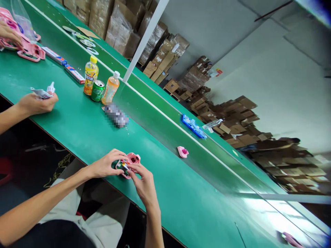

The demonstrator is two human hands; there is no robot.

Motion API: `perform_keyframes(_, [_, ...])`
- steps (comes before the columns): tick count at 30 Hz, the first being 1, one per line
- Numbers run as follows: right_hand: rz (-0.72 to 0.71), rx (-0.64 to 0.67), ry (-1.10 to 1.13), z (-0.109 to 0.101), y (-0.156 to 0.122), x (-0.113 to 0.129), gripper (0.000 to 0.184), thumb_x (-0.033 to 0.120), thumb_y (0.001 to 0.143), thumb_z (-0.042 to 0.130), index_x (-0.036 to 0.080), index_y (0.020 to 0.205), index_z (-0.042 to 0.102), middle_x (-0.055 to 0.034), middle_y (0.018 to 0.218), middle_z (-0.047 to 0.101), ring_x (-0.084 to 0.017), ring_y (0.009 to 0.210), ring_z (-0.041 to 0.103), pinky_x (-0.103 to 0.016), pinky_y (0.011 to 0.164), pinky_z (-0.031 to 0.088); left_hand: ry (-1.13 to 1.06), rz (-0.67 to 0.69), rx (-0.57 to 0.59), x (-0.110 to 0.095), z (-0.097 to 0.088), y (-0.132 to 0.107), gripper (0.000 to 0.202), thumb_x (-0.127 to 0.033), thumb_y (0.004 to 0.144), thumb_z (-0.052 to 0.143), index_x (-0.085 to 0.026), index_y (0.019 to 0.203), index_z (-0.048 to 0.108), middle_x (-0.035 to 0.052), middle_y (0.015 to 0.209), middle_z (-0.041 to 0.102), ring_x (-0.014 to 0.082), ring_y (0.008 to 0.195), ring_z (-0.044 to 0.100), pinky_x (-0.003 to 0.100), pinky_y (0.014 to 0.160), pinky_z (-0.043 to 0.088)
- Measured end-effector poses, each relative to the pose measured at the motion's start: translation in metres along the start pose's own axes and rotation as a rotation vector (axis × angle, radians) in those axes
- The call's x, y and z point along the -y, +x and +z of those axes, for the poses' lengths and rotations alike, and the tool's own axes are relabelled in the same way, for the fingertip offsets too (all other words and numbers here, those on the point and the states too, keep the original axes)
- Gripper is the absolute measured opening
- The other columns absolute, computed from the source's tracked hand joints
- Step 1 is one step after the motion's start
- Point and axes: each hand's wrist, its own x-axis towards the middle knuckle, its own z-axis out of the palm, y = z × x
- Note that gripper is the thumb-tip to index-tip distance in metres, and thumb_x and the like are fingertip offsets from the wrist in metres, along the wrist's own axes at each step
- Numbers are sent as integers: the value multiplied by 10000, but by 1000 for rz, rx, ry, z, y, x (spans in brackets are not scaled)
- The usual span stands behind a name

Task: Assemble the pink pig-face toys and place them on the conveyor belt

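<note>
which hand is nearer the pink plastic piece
Right hand: nearer, below and left of the pink plastic piece in view. Left hand: farther, on the same side, beyond the right hand.

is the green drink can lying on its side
No, the green aluminium can stands upright between a yellow plastic bottle and an orange plastic bottle.

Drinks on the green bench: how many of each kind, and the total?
Yellow bottle: 1
Orange bottle: 1
Green can: 1
Total: 3
</note>
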Motion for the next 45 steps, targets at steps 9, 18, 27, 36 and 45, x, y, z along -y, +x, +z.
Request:
perform_keyframes(9, [-67,-134,-93,13,-29,-27,271,183,964,607,287,1152,774,-58,1046,752,-175,950,726,-274,822,601,92,-84,-78,8,14,4,235,-204,1013,509,-179,994,742,66,1064,728,205,1039,657,324,964,487])
perform_keyframes(18, [-160,-140,-325,30,-44,-37,376,123,988,529,302,1258,720,-82,1051,708,-167,941,700,-282,824,610,121,-83,-86,5,13,1,230,-179,1004,518,-170,964,744,62,1048,740,205,1031,671,317,948,505])
perform_keyframes(27, [-207,-60,-452,27,-39,-25,407,89,984,504,275,1295,687,-103,1117,705,-203,991,671,-337,817,618,178,-9,-26,3,10,-6,199,-209,940,659,-189,1127,725,100,1235,705,249,1201,636,392,1053,513])
perform_keyframes(36, [-273,-258,-606,49,-50,-30,479,57,978,541,252,1412,592,-32,1249,738,-266,1263,571,-407,952,507,375,119,51,4,11,-19,265,-225,993,591,-232,1247,666,104,1338,650,272,1280,581,444,1073,517])
perform_keyframes(45, [28,-463,-658,34,-49,-25,356,287,1057,437,199,976,773,-76,851,785,-195,712,616,-326,723,487,368,88,58,6,14,-20,301,-188,956,638,-233,1253,621,87,1301,668,256,1253,610,396,1043,539])
